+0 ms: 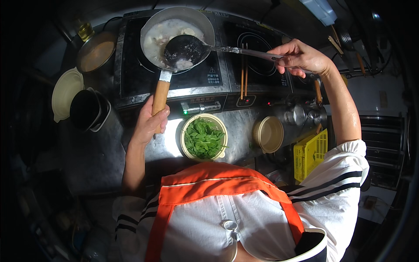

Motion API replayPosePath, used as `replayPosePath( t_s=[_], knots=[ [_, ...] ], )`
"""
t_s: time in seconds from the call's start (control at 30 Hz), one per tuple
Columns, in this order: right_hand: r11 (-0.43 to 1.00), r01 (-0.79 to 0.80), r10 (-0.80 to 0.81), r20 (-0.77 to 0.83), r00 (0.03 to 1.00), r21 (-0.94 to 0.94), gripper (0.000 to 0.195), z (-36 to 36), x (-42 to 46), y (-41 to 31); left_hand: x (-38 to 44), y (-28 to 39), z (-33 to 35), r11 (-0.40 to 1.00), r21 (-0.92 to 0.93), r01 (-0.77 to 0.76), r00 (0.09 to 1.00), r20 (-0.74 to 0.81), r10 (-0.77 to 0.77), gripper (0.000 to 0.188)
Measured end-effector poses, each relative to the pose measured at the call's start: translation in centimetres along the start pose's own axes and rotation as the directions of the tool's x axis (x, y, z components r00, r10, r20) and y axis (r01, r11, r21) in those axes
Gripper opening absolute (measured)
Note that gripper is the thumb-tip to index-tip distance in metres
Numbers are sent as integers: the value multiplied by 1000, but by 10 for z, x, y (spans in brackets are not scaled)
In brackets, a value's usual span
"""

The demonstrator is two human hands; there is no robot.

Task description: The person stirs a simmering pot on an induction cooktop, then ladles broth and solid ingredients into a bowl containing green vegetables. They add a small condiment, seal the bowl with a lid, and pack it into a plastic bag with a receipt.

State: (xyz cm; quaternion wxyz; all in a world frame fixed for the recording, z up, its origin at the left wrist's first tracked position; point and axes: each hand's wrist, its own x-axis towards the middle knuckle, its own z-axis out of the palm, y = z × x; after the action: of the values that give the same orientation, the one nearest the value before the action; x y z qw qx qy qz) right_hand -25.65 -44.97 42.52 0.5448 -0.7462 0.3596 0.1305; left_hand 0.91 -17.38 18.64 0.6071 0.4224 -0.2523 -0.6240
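My left hand (152, 119) grips the wooden handle of a metal saucepan (209, 32), which is over the left induction cooker (199, 77). Cloudy white liquid with pale pieces of food (157, 36) fills part of the pan. My right hand (299, 59) holds the long handle of a black ladle (185, 50), its bowl inside the pan at the near right side. Below the cooker's front, close to my body, stands a cream bowl (183, 144) heaped with green leaves (204, 137).
Wooden chopsticks (244, 73) lie across the right cooker (262, 65). An empty cream bowl (268, 134) and a yellow plastic basket (301, 160) are at the right. At the left are a pan of brownish liquid (98, 54), a cream bowl (67, 91) and black containers (85, 109).
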Motion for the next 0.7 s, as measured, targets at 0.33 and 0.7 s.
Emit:
replayPosePath(
  t_s=[0.33, 0.7],
  knots=[
    [964, 22, -23, -1, 1000, 266, 33, 40, 15, -47, 1, -4, -3, 999, 26, -39, 999, 26, 38, 29],
    [-212, -17, -918, 193, 346, -977, 26, 123, 120, -124, 2, -1, 0, 999, 24, -34, 999, 40, 33, 27]
  ],
)
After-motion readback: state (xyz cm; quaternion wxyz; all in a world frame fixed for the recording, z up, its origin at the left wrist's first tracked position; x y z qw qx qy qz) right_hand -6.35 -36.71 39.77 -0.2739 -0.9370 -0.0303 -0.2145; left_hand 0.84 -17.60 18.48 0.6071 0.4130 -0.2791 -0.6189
